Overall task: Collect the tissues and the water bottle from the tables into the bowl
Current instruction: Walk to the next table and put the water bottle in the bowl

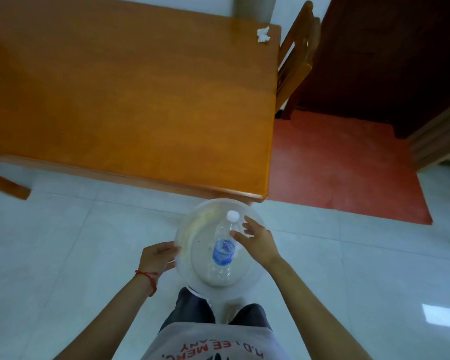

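Note:
A clear plastic bowl (pixel 190 229) is held in front of me over the floor, just off the near right corner of the wooden table (pixel 130 100). My left hand (pixel 158 258) grips the bowl's left rim. A clear water bottle (pixel 225 246) with a blue label and white cap lies inside the bowl. My right hand (pixel 256 241) hovers at the bottle's neck with its fingers spread, holding nothing. A crumpled white tissue (pixel 263 35) lies on the table's far right corner.
A wooden chair (pixel 296 61) stands at the table's right side. A red mat (pixel 343 172) covers the floor beyond it, next to a dark wooden door (pixel 387 53). White floor tiles lie beneath me. A table leg (pixel 5 185) shows at the left.

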Tool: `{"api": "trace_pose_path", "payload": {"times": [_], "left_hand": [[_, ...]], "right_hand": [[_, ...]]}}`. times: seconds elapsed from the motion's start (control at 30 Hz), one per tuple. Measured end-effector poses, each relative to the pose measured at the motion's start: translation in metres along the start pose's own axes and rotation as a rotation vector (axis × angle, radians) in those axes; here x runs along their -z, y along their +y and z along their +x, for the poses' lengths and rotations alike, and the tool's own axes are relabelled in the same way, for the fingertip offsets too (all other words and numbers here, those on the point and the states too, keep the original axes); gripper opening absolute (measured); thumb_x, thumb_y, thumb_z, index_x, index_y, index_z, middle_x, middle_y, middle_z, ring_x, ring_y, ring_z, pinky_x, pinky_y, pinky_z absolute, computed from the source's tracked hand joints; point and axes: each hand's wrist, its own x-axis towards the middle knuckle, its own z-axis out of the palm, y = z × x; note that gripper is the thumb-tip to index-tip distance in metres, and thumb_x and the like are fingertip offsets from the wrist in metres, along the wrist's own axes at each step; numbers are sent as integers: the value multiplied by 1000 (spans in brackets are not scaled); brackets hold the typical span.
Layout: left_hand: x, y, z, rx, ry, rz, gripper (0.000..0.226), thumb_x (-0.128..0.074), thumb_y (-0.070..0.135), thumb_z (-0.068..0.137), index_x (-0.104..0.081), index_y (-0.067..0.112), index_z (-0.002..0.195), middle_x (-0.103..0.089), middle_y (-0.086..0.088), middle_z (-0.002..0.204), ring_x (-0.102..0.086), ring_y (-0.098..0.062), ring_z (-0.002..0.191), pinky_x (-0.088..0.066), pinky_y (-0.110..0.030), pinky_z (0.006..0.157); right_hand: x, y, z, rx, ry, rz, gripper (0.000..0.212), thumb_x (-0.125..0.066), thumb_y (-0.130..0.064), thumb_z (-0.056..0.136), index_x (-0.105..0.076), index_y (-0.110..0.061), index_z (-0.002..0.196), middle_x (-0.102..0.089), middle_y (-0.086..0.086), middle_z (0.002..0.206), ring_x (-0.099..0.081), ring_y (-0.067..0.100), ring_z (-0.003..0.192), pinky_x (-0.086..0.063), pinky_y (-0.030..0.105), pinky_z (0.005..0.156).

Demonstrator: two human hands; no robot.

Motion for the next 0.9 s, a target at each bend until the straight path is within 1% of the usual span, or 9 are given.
{"api": "trace_pose_path", "payload": {"times": [0.17,0.23,0.33,0.4,0.5,0.67,0.8,0.83,0.9], "left_hand": [[-15,-5,1,4,-50,78,22,-61,-3,79,-64,-5,100,-65,-8,82,-60,-21,71,-55,-16,48],[-23,-5,2,-5,-78,122,21,-60,-3,79,-65,-4,100,-65,-12,87,-60,-20,71,-55,-16,49],[-38,-6,1,-18,-135,184,18,-60,-2,79,-65,-1,97,-65,-8,82,-61,-21,73,-55,-17,51],[-50,-6,0,-20,-171,220,13,-60,-3,79,-65,2,90,-64,-7,80,-60,-25,76,-55,-17,50],[-68,-10,0,-22,-221,297,9,-61,-2,79,-66,4,83,-64,-10,81,-60,-27,79,-56,-21,53],[-103,-16,-9,-37,-331,426,8,-63,2,79,-66,8,82,-65,-8,82,-62,-20,74,-55,-23,58],[-132,-20,-21,-53,-413,509,11,-65,3,78,-65,8,88,-65,-4,80,-62,-18,73,-54,-23,57],[-139,-22,-24,-59,-428,524,12,-65,3,78,-65,7,89,-65,-3,79,-62,-18,72,-54,-21,55],[-153,-25,-30,-62,-452,549,15,-64,4,78,-65,5,93,-66,-3,78,-63,-20,74,-55,-26,61]], "right_hand": [[27,23,-22,85,235,-132,47,-61,-36,84,-50,-19,127,-56,3,132,-55,22,115,-46,37,99],[38,39,-35,80,327,-159,48,-60,-37,84,-50,-17,127,-54,4,133,-50,23,121,-41,34,101],[48,70,-55,-64,408,-78,50,-62,-31,84,-48,-15,129,-52,6,134,-47,23,123,-39,36,103],[49,89,-68,-178,434,59,50,-64,-28,83,-49,-15,128,-55,6,129,-54,20,111,-46,35,95],[49,111,-89,-301,482,217,39,-63,-22,84,-55,-14,121,-65,5,112,-60,14,85,-45,20,74],[49,144,-123,-399,620,367,28,-60,-17,85,-63,-9,111,-69,9,89,-62,19,79,-43,23,75],[52,167,-148,-428,729,407,24,-62,-16,84,-64,-11,108,-67,6,81,-60,2,64,-43,4,62],[53,172,-154,-432,753,413,24,-63,-16,84,-64,-11,108,-67,5,79,-60,-1,63,-44,4,62],[57,180,-164,-444,790,441,24,-63,-16,84,-65,-10,107,-66,4,76,-59,1,61,-51,19,72]]}}
